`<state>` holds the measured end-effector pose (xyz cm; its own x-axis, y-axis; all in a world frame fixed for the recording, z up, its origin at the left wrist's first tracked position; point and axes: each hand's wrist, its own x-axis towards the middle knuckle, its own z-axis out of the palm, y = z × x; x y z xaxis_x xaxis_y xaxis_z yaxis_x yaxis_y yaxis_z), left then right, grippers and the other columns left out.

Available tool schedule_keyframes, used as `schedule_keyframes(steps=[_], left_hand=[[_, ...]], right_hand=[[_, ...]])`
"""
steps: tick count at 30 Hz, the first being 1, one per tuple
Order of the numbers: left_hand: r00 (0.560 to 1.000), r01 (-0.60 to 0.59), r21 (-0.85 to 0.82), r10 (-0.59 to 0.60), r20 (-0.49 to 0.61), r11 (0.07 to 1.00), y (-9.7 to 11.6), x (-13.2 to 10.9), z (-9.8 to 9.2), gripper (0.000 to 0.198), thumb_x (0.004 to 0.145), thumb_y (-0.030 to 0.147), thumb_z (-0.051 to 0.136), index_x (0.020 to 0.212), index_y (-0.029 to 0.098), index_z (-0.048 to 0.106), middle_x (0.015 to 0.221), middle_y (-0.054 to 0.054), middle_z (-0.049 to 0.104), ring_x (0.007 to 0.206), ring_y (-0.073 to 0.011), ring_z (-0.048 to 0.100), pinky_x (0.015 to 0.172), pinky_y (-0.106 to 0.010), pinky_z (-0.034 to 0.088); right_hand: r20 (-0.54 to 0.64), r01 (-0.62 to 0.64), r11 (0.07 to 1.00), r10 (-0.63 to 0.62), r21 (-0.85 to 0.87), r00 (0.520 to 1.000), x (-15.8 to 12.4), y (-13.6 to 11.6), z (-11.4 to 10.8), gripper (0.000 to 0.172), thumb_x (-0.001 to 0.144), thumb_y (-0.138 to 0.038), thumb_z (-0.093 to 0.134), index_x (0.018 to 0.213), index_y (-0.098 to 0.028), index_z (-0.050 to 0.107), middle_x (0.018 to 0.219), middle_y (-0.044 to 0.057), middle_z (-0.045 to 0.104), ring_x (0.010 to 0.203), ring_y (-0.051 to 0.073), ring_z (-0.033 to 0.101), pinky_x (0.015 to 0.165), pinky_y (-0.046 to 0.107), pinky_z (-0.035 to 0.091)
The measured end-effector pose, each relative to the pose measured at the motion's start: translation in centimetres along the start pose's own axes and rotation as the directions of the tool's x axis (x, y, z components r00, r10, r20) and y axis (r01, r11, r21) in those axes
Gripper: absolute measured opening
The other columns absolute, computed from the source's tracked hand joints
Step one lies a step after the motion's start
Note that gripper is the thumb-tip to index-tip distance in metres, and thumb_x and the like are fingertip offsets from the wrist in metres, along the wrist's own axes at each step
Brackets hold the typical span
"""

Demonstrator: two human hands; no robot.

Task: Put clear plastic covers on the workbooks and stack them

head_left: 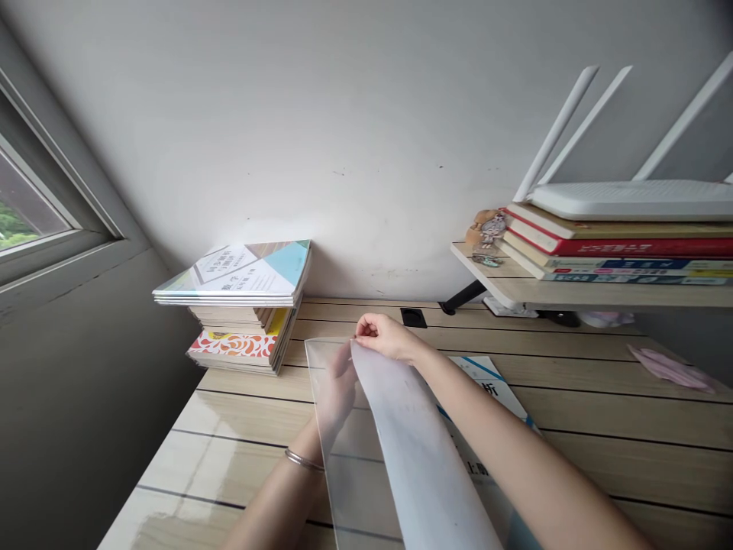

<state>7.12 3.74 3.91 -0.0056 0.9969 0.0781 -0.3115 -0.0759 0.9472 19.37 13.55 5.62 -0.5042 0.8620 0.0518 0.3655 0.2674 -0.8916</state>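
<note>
Over a wooden desk (601, 412) I hold a clear plastic cover sheet (343, 458) with a white backing sheet (418, 451) peeling off it. My right hand (382, 334) pinches the top corner of the white backing, fingers closed. My left hand (335, 389) is behind the clear sheet, seen through it, holding that sheet from its left side. A bracelet (303, 461) sits on my left wrist. A book (492, 397) with a white and blue cover lies flat on the desk under my right forearm.
A stack of books (246, 305) stands at the desk's back left by the wall. At the right, a raised shelf (550, 290) carries more books and a white router (630, 198) with antennas. A pink cloth (670, 368) lies far right. A window (28, 206) is at left.
</note>
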Motion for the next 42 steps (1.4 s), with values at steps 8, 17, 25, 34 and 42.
schedule_keyframes(steps=[8, 17, 25, 34, 42], left_hand=[[0.984, 0.148, -0.191, -0.163, -0.064, 0.970, 0.4, -0.1, -1.2, 0.042, 0.079, 0.036, 0.064, 0.116, 0.016, 0.059, 0.110, -0.011, 0.065, 0.099, -0.0259, 0.061, 0.083, -0.034, 0.047], [0.942, 0.266, -0.521, -0.333, -0.037, 0.811, 2.3, 0.0, -4.2, 0.046, 0.085, 0.049, 0.054, 0.110, 0.012, 0.061, 0.121, -0.020, 0.059, 0.113, -0.0314, 0.056, 0.089, -0.044, 0.048], [0.923, 0.306, -0.408, -0.373, -0.095, 0.860, 3.3, -0.1, -4.2, 0.026, 0.086, 0.016, 0.049, 0.108, 0.010, 0.061, 0.119, -0.019, 0.061, 0.107, -0.0293, 0.060, 0.083, -0.047, 0.051], [0.917, 0.339, -0.406, -0.394, -0.058, 0.849, 3.8, 0.2, -4.6, 0.027, 0.090, 0.014, 0.041, 0.110, 0.010, 0.058, 0.111, -0.017, 0.064, 0.099, -0.0264, 0.063, 0.070, -0.040, 0.053], [0.918, 0.350, -0.389, -0.395, -0.042, 0.852, 4.0, 0.3, -4.7, 0.029, 0.092, 0.014, 0.036, 0.113, 0.010, 0.056, 0.106, -0.014, 0.065, 0.087, -0.0214, 0.064, 0.065, -0.034, 0.051]], right_hand=[[-0.148, 0.115, 0.993, -0.113, 0.004, 0.983, -0.1, 0.7, 1.0, 0.007, 0.072, -0.025, 0.055, 0.074, -0.019, 0.052, 0.074, 0.000, 0.058, 0.069, 0.013, 0.054, 0.069, 0.028, 0.045], [-0.094, 0.091, 0.995, -0.088, 0.030, 0.992, 0.0, 0.5, 1.5, 0.009, 0.067, -0.021, 0.059, 0.073, -0.020, 0.052, 0.072, 0.000, 0.058, 0.067, 0.014, 0.055, 0.067, 0.029, 0.046], [-0.088, 0.119, 0.993, -0.117, 0.020, 0.989, -0.1, 0.4, 1.5, 0.011, 0.068, -0.025, 0.060, 0.072, -0.020, 0.050, 0.071, -0.001, 0.058, 0.066, 0.014, 0.055, 0.066, 0.029, 0.046], [-0.062, 0.053, 0.998, -0.050, 0.032, 0.997, -0.2, 1.0, 0.6, 0.010, 0.068, -0.021, 0.059, 0.076, -0.019, 0.053, 0.073, -0.001, 0.057, 0.068, 0.013, 0.055, 0.068, 0.029, 0.046], [-0.058, 0.042, 0.997, -0.046, -0.071, 0.997, -0.1, 0.8, 0.5, 0.009, 0.070, -0.022, 0.059, 0.077, -0.020, 0.055, 0.075, 0.000, 0.060, 0.069, 0.013, 0.056, 0.066, 0.028, 0.045]])
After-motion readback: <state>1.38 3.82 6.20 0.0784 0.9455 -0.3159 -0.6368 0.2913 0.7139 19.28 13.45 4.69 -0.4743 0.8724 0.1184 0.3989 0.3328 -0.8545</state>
